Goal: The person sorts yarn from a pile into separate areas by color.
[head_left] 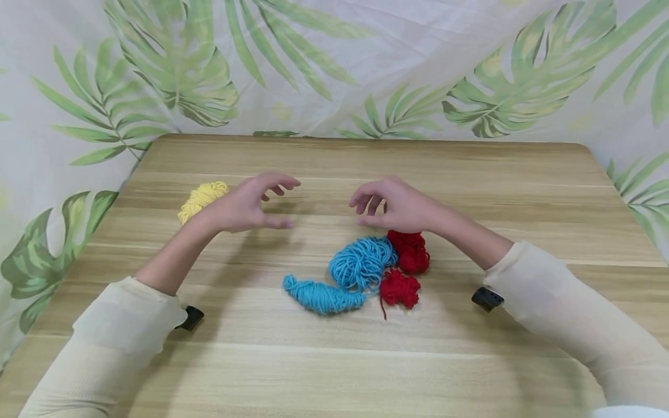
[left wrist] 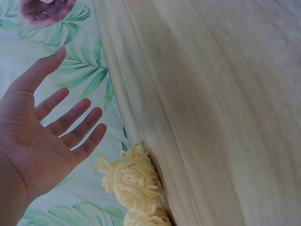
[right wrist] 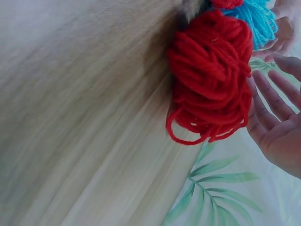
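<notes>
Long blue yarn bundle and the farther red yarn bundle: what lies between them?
The rounded, loosely wound blue yarn bundle lies between them, as the head view shows.

Diffuse light is filling the head view, soft shadows are lying across the table [head_left: 292, 377], and both wrist views are looking dimmer and hazier.

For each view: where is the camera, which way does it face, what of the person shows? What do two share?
Head: worn there, facing forward and down over the table; left hand, right hand, forearms show.
Left wrist: worn there, facing left hand and yellow yarn; right hand partly shows.
Right wrist: worn there, facing right hand and red yarn; left hand partly shows.
Head and left wrist share yellow yarn.
</notes>
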`<action>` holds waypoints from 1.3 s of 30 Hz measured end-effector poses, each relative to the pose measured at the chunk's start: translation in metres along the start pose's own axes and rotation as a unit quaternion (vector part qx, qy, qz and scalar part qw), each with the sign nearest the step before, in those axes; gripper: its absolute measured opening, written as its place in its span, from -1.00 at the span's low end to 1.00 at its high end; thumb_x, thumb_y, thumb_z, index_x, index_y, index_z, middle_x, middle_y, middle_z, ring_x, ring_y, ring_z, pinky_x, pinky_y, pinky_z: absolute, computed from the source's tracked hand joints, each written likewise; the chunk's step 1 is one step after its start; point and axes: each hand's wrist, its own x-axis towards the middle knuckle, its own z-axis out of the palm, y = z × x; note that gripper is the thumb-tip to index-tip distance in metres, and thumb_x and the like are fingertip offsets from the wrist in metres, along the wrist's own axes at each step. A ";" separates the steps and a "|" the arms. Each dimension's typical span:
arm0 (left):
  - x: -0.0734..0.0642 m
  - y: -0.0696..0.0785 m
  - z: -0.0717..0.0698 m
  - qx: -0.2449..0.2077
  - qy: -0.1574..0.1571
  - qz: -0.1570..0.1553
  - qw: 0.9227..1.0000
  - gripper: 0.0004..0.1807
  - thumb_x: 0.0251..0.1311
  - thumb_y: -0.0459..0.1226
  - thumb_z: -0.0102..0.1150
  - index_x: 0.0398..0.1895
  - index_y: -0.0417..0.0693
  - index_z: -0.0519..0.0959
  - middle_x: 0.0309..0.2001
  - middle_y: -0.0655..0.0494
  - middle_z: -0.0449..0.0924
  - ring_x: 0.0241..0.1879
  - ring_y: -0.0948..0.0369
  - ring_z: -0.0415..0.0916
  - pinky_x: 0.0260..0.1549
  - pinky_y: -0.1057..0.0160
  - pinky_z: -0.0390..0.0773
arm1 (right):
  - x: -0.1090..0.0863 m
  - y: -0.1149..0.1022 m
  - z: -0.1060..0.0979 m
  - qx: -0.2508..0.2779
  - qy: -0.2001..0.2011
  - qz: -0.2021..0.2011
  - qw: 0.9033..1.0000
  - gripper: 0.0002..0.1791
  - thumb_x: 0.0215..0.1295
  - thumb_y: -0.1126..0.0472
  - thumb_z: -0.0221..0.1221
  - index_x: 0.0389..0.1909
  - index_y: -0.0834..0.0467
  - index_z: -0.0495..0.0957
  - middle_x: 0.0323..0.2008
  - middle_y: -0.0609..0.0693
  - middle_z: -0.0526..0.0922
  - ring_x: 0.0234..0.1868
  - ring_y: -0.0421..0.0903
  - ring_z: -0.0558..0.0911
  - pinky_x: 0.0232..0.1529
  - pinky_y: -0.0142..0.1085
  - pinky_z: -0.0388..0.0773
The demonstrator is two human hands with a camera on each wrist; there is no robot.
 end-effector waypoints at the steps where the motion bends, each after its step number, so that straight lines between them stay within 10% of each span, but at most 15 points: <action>1: 0.000 0.000 0.000 0.000 -0.001 0.000 1.000 -0.22 0.12 -0.30 0.55 0.40 -0.28 0.41 0.34 -0.28 0.46 0.25 -0.21 0.44 0.22 -0.24 0.44 | -0.002 0.000 0.000 0.001 -0.001 -0.001 1.000 -0.71 0.36 0.30 0.34 0.04 0.32 0.65 -0.13 0.14 0.75 -0.15 -0.03 0.73 -0.15 -0.10 0.67; 39: 0.010 0.004 0.008 -0.006 -0.021 0.021 1.000 -0.22 0.13 -0.30 0.54 0.40 -0.32 0.41 0.33 -0.29 0.48 0.25 -0.20 0.46 0.19 -0.24 0.48 | -0.028 0.004 0.009 -0.022 -0.107 -0.047 0.993 -0.49 0.14 0.20 0.54 0.12 0.18 0.67 0.04 -0.02 0.72 0.03 -0.08 0.67 0.13 -0.09 0.63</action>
